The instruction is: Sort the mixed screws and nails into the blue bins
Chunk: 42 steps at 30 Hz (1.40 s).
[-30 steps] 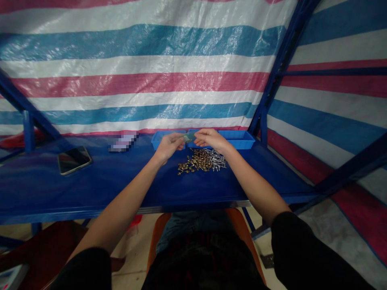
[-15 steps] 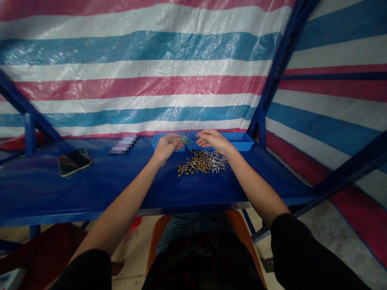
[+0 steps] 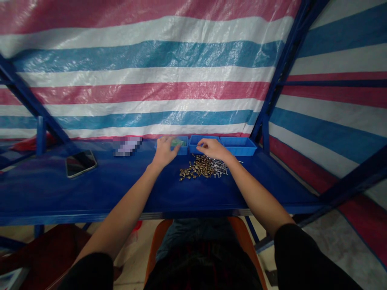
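Note:
My left hand (image 3: 165, 151) is over the left blue bin (image 3: 183, 150), its thumb apart from the fingers and nothing held. Something green and clear, like a small bag (image 3: 178, 142), lies in that bin beside it. My right hand (image 3: 212, 148) is at the front of the middle blue bin (image 3: 194, 150), thumb and fingertips together; whatever they hold, if anything, is too small to name. Below it lies a heap of brass-coloured fasteners (image 3: 202, 166), touching a heap of silver pin-like pieces (image 3: 220, 168).
A third blue bin (image 3: 242, 150) stands at the right. On the blue table (image 3: 121, 193) lie a phone (image 3: 81, 163) and a blurred-out pale item (image 3: 128, 146) to the left. Blue frame posts and a striped sheet close off the back and right.
The green clear item has left my left hand and now lies in the left bin. My left hand has opened; my right fingertips have come together. The view has shifted slightly.

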Motion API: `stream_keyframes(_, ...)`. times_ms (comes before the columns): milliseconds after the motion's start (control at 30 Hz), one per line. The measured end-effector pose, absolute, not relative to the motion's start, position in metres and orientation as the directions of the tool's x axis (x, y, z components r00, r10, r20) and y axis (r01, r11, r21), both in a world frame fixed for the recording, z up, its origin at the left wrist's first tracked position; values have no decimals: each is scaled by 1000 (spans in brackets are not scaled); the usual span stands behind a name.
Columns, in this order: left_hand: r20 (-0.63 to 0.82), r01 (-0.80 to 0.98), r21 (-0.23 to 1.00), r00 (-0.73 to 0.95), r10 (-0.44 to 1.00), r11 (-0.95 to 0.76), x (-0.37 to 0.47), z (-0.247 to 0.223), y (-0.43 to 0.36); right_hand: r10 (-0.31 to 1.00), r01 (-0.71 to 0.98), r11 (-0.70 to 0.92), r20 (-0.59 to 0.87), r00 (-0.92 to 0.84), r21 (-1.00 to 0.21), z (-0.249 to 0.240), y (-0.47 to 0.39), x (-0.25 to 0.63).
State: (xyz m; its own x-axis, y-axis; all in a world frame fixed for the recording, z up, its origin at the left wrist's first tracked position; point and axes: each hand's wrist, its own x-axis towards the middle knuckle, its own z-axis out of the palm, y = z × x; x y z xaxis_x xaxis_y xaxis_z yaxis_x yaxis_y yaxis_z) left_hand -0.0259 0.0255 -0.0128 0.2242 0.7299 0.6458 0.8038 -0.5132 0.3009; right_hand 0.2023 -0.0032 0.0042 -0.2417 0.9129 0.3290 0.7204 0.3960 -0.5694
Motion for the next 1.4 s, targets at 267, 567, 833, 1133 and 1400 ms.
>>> stream_keyframes(267,246,508,292,779,577,-810,-4,-8,-18,814,693,539,508,-281,-480,-2,-26,225)
stream_keyframes(567,125,630,214,740,661,-746,-14,-34,-42,887,884,353,410,-212,-307,-58,-60,309)
stream_keyframes(833,234,590,150,759,608,-794,22,-41,-8,888,846,436,296,-350,-307,-53,-56,280)
stream_keyframes(1133,602,684,88,543,586,-724,-1,-25,17,805,968,173,592,-31,-184,-27,-15,275)
stream_keyframes(1400,494,772,89,514,701,-629,-11,-33,39,907,976,168,410,-99,-136,-29,9,272)
